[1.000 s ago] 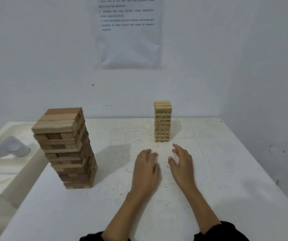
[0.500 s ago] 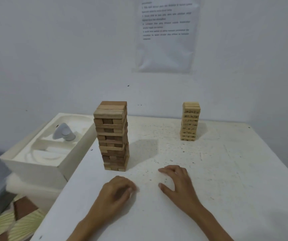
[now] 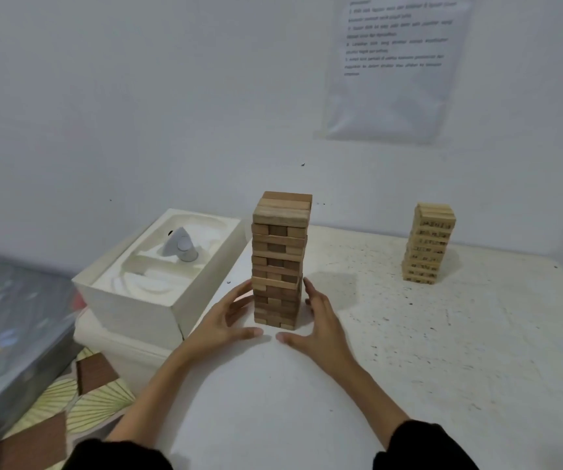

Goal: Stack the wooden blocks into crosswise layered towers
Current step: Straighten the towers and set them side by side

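A tall tower of brown wooden blocks (image 3: pixel 280 252), laid in crosswise layers, stands near the left edge of the white table (image 3: pixel 409 351). My left hand (image 3: pixel 226 322) lies along the tower's left side with straight fingers at its lower layers. My right hand (image 3: pixel 321 323) mirrors it on the right side, fingers straight and thumb stretched toward the base. Whether the fingers touch the wood is hard to tell. A smaller tower of pale printed blocks (image 3: pixel 429 244) stands at the back right.
A white moulded box (image 3: pixel 158 293) with a grey cone-shaped thing (image 3: pixel 180 247) in it sits just left of the table. A printed paper sheet (image 3: pixel 395 66) hangs on the wall. A grey mattress (image 3: pixel 5 320) and patterned floor lie at the far left.
The view has swung left and closer to the brown tower. Both hands have left the table in front of me and now flank the tower's lower half.
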Motion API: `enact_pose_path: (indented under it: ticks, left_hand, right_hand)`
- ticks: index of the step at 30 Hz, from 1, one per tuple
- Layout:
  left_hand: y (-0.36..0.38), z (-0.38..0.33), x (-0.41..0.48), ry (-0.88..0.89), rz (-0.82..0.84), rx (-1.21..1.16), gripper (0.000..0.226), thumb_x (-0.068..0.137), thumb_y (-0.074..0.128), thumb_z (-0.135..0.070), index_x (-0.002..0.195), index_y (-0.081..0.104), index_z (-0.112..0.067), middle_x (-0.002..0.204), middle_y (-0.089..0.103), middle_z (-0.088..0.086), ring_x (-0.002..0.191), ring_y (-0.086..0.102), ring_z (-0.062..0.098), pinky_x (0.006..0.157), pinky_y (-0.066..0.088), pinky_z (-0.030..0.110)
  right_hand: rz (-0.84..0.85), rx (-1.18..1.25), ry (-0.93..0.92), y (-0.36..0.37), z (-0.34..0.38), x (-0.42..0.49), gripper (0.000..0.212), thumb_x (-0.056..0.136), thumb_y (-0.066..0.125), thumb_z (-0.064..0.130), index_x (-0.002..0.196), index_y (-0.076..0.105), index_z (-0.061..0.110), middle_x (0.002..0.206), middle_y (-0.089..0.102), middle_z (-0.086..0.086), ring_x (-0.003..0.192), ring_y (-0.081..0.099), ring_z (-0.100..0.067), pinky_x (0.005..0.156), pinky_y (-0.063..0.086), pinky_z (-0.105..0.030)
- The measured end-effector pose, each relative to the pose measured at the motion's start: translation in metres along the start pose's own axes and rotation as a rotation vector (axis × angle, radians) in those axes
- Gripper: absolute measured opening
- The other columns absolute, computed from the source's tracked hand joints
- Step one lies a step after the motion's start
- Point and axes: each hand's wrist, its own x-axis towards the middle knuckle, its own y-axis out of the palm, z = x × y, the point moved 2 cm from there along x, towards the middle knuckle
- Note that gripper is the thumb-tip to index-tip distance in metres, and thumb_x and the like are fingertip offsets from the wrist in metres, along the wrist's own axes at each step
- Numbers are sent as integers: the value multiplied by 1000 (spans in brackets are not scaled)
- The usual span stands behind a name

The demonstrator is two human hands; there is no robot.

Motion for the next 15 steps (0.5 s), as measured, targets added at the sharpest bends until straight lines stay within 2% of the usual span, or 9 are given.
enact_pose_path:
  ticks: [2, 4, 8, 11, 15]
  left_hand:
    - [2, -2, 4, 34, 6, 14, 79, 70, 80, -3, 138, 42, -14, 135, 55, -2, 126, 50, 7, 104, 39, 20]
    - [5, -3, 6, 43, -36, 15, 72, 70, 77, 7, 133, 49, -11, 128, 61, -2, 120, 55, 7, 101, 42, 20]
    - [10, -3, 9, 26, -166, -13, 58, 65, 76, 13, 114, 64, -17, 109, 71, -6, 107, 64, 7, 93, 47, 19]
    - [17, -8, 11, 11, -252, 2, 50, 65, 74, 15, 98, 68, -22, 87, 73, -17, 89, 68, 2, 78, 49, 12]
    - [20, -12, 10, 13, -276, -52, 49, 64, 71, 21, 97, 68, -15, 81, 73, -18, 82, 69, 2, 69, 49, 10]
  right_hand:
    - [-15, -23, 5, 3, 0, 4, 104, 69, 81, 33, 148, 14, 26, 143, 35, 5, 129, 38, -9, 96, 33, -17]
    - [-52, -41, 13, 6, -3, 8, 98, 69, 82, 30, 147, 22, 22, 140, 42, 3, 126, 43, -12, 97, 37, -20]
    - [-108, -21, 35, 8, -6, 12, 87, 68, 83, 25, 142, 38, 15, 134, 52, -3, 120, 50, -16, 99, 43, -28]
    - [-126, 4, 36, 8, -7, 11, 85, 66, 84, 24, 139, 42, 13, 130, 56, -3, 116, 52, -16, 96, 44, -27]
    - [-151, 40, 43, 8, -7, 12, 84, 63, 86, 19, 136, 46, 11, 126, 59, -4, 111, 55, -17, 95, 47, -29]
